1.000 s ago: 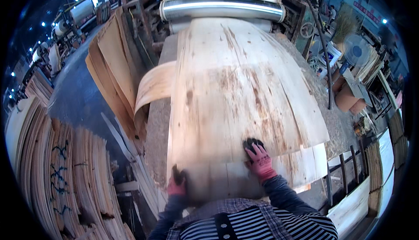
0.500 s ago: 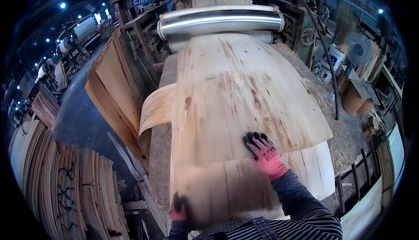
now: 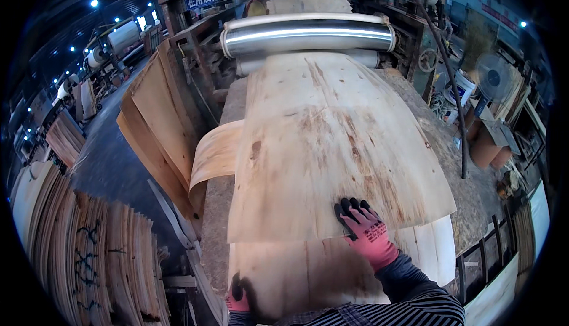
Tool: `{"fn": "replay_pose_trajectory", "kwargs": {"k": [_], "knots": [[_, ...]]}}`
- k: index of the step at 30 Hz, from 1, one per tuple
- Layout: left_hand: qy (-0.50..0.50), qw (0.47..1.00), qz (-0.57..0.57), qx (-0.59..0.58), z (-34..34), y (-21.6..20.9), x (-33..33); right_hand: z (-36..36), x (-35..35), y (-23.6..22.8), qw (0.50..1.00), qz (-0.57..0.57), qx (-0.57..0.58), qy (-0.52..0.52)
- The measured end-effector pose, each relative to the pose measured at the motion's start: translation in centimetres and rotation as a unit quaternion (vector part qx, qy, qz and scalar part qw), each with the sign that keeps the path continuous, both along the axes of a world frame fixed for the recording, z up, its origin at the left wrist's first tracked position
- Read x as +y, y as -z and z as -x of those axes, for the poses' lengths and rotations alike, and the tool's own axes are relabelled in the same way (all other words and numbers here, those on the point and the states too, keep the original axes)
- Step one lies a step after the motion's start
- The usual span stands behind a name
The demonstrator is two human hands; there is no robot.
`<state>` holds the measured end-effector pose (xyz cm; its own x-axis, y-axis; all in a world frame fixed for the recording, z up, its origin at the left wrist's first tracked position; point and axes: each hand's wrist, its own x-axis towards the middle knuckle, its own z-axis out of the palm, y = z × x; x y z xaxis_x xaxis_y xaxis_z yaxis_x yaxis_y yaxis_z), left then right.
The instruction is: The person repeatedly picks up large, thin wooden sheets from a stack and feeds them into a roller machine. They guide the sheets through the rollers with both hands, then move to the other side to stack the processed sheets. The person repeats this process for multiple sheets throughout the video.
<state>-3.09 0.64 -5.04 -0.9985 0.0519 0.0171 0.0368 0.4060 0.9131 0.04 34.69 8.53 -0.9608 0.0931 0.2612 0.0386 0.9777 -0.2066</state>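
A broad, pale wood veneer sheet (image 3: 332,154) with brown streaks stretches from the rollers toward me. Its near edge overlaps a second veneer sheet (image 3: 290,267), which lies underneath and closer to me. My right hand (image 3: 364,228), in a pink glove with black fingertips, rests flat on the upper sheet by that near edge, fingers stretched out. Low at the left, my left hand (image 3: 238,299), gloved alike, pinches the lower sheet's left edge with its black thumb on top. The other fingers of that hand are mostly hidden.
Beyond the sheets sits a shiny metal roller (image 3: 308,37) in a rusty frame. A curled veneer piece (image 3: 216,151) hangs at the table's left, beside leaning brown sheets (image 3: 157,107). Stacked veneers (image 3: 89,255) stand lower left. A pole (image 3: 453,89) and a fan (image 3: 493,77) are at right.
The upper sheet's near edge has shifted slightly toward me, and my right hand has come along with it. My left hand stays at the lower sheet's edge. The whole view has tilted a little.
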Motion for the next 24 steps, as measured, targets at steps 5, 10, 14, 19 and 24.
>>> {"fn": "replay_pose_trajectory", "kwargs": {"k": [5,10,14,19,24], "knots": [[-0.005,1.000,-0.001,0.007,-0.3,-0.2,0.1,-2.0,-1.0,1.0,0.999,0.006,-0.050,-0.001],[-0.007,1.000,0.008,0.007,0.1,1.2,-1.1,-2.6,-1.7,2.3,0.999,0.009,-0.052,0.011],[-0.032,0.998,0.056,0.018,0.2,3.4,-2.3,-2.6,-2.0,1.9,0.999,0.005,-0.037,0.005],[-0.052,0.997,0.032,0.047,-0.3,2.2,-1.4,-2.6,-2.0,2.4,0.999,-0.007,-0.032,-0.004],[-0.135,0.981,0.138,-0.017,-1.0,2.8,-1.7,-2.5,-2.1,2.2,1.000,0.004,-0.030,-0.006]]}}
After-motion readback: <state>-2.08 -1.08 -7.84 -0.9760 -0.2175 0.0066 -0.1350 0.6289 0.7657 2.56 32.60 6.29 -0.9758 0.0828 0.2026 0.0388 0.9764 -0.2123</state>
